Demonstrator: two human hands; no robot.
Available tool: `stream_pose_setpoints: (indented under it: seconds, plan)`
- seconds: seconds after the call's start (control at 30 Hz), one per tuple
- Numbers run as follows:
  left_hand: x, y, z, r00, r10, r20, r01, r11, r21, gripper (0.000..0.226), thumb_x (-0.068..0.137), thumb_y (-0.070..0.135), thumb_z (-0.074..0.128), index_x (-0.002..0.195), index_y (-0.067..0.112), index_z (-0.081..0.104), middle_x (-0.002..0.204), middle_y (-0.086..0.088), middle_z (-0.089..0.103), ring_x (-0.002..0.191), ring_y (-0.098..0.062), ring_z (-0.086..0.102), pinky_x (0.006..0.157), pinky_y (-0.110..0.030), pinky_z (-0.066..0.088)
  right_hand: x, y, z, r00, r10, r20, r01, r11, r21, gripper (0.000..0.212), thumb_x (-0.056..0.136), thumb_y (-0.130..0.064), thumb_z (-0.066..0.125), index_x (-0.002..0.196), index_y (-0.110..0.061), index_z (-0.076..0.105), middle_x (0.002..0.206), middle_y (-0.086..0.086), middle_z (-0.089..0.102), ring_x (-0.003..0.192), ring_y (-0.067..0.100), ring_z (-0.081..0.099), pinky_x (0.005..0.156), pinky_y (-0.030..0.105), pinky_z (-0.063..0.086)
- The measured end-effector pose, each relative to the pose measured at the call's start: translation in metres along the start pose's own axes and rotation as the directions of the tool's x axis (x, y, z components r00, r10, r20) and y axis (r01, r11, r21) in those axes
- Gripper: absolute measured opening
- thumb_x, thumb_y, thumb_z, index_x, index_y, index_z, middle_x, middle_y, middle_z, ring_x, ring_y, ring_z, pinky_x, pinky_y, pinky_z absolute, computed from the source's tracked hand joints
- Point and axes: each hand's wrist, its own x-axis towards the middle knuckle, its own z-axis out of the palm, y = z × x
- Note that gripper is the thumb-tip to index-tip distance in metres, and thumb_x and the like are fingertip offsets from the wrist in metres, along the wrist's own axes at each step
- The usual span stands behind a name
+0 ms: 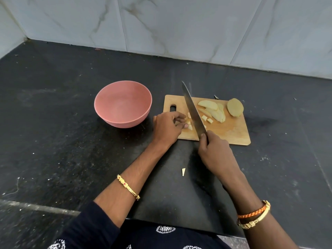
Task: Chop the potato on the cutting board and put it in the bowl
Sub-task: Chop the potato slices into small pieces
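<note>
**A:** How are the hands gripping?

**B:** The right hand [212,150] is wrapped around the handle of one long steel-bladed kitchen knife [193,108], forefinger up near the blade's base. The blade slants away from the person, over the left part of the board. The left hand [168,125] rests at the board's near left corner, fingers curled in over a few small pale potato cubes [189,122]; whether it actually pinches one I cannot tell.

**A:** Where is the potato, and how many pieces?

**B:** All on one rectangular light wooden cutting board [231,132]. One unpeeled brown potato half [235,107] sits at the far right corner. Beside it lies a fan of about four long pale potato wedges [214,110]. Two small cubes [206,119] lie right of the blade, and roughly three more by the left fingers. One stray pale sliver [183,171] lies off the board, on the counter between the forearms.

**A:** And the bowl?

**B:** One round pink bowl [107,112], nothing visible inside, stands just left of the board, near the left hand, not touching it.

**A:** Edges and room?

**B:** The black stone counter [53,105] runs back to a grey marbled tile wall [161,24]. The board's near right portion is bare wood.
</note>
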Motion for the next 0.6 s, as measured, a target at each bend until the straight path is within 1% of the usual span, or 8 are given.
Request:
stream_pose_setpoints:
  seconds: [0.1, 0.3, 0.43, 0.6]
  plan:
    - [0.0, -0.001, 0.0, 1.0, -0.007, 0.001, 0.007, 1.0, 0.005, 0.026, 0.067, 0.024, 0.081, 0.091, 0.024, 0.072, 0.075, 0.015, 0.069, 0.08, -0.005, 0.066, 0.09, -0.043, 0.048, 0.001, -0.003, 0.0, 1.0, -0.012, 0.008, 0.012, 1.0, 0.028, 0.029, 0.1, -0.035, 0.034, 0.09, -0.017, 0.054, 0.078, 0.007, 0.062, 0.073, 0.027, 0.061, 0.07, 0.044, 0.052]
    - [0.0, -0.004, 0.002, 1.0, 0.005, -0.002, -0.005, 1.0, -0.018, 0.027, 0.071, 0.022, 0.078, 0.096, 0.023, 0.069, 0.078, 0.013, 0.072, 0.083, -0.005, 0.067, 0.09, -0.043, 0.049, 0.004, -0.006, 0.006, 0.999, -0.032, 0.006, 0.032, 0.999, -0.027, 0.027, 0.1, -0.034, 0.034, 0.09, -0.016, 0.051, 0.078, 0.008, 0.06, 0.074, 0.028, 0.06, 0.067, 0.039, 0.049]
    - [0.001, -0.006, 0.003, 1.0, 0.019, 0.0, -0.019, 0.999, -0.031, 0.026, 0.071, 0.017, 0.078, 0.095, 0.02, 0.068, 0.077, 0.009, 0.073, 0.081, -0.005, 0.068, 0.091, -0.042, 0.049, 0.005, -0.008, 0.007, 0.999, -0.041, 0.026, 0.043, 0.997, -0.063, 0.026, 0.1, -0.034, 0.032, 0.091, -0.016, 0.049, 0.075, 0.007, 0.057, 0.072, 0.028, 0.056, 0.064, 0.035, 0.042]
    - [0.001, -0.006, 0.004, 1.0, 0.014, -0.009, -0.014, 1.0, -0.018, 0.023, 0.069, 0.018, 0.078, 0.088, 0.022, 0.064, 0.075, 0.012, 0.072, 0.078, -0.006, 0.068, 0.088, -0.044, 0.049, 0.009, -0.014, 0.005, 0.997, -0.054, 0.056, 0.061, 0.987, -0.147, 0.025, 0.101, -0.032, 0.032, 0.092, -0.014, 0.046, 0.073, 0.005, 0.05, 0.071, 0.028, 0.051, 0.065, 0.034, 0.039]
